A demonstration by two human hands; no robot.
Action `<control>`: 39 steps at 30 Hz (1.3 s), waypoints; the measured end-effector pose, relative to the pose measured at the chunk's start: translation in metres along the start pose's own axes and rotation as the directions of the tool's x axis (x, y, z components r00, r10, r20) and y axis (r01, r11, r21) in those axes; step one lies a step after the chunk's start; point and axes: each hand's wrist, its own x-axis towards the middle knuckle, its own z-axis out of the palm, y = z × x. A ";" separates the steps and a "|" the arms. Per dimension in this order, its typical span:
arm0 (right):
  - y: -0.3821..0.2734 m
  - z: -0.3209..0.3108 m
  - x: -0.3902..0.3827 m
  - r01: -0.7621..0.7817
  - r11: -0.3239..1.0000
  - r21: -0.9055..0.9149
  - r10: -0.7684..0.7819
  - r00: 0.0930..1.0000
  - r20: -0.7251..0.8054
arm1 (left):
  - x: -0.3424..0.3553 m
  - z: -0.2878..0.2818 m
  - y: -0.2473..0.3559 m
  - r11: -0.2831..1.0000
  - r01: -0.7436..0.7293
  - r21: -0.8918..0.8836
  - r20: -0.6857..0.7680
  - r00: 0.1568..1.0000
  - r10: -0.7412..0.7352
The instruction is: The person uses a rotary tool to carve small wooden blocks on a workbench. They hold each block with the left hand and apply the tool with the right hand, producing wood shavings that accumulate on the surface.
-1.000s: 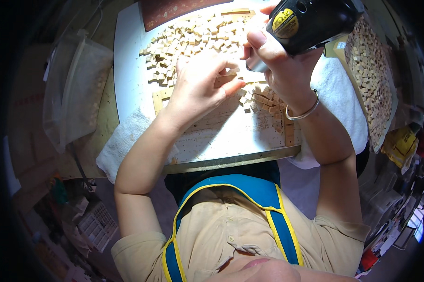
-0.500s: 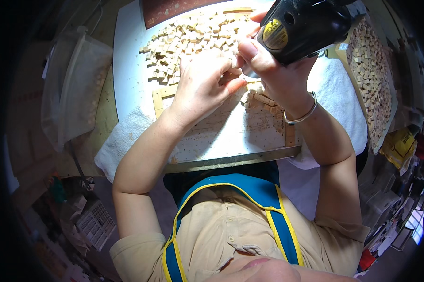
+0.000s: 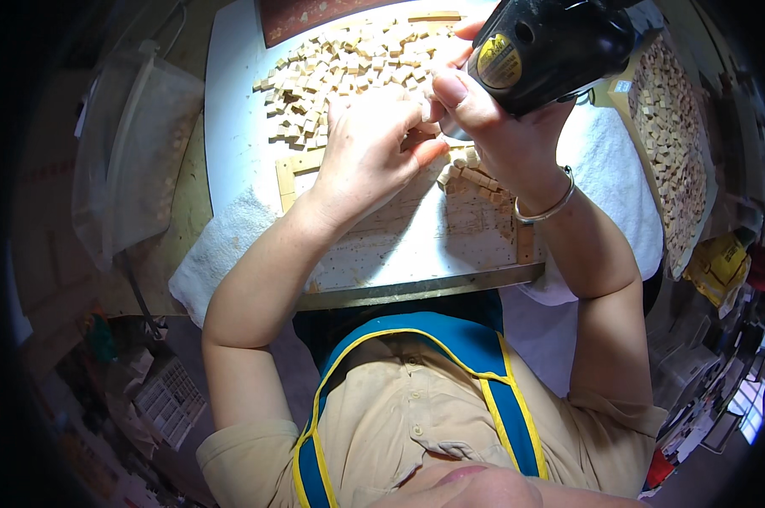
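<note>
My right hand [image 3: 505, 140] is closed round a black power tool [image 3: 552, 51] with a yellow round label and a metal lower part, angled down over the work board [image 3: 399, 245]. My left hand [image 3: 370, 144] is curled with its fingertips right at the tool's lower end; whatever it holds there is hidden. Beyond it lies a loose spread of small pale wooden cubes [image 3: 349, 59]. A smaller group of cubes [image 3: 484, 182] sits under my right hand, inside a wooden strip frame [image 3: 289, 182] fixed on the board.
A reddish panel [image 3: 315, 17] lies at the back. White towels [image 3: 611, 178] drape both sides. A cloudy plastic bin [image 3: 133, 152] stands left; a tray full of cubes [image 3: 662, 135] is on the right. A yellow bag [image 3: 717, 262] sits below that tray.
The tool and my right hand moved slightly left and tilted toward my left fingers, then shifted a little right. My left hand edged right.
</note>
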 end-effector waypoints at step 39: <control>0.005 -0.005 -0.001 0.045 0.999 -0.002 -0.045 0.998 0.036 | 0.001 0.000 0.003 1.000 0.016 0.007 -0.006 1.000 -0.016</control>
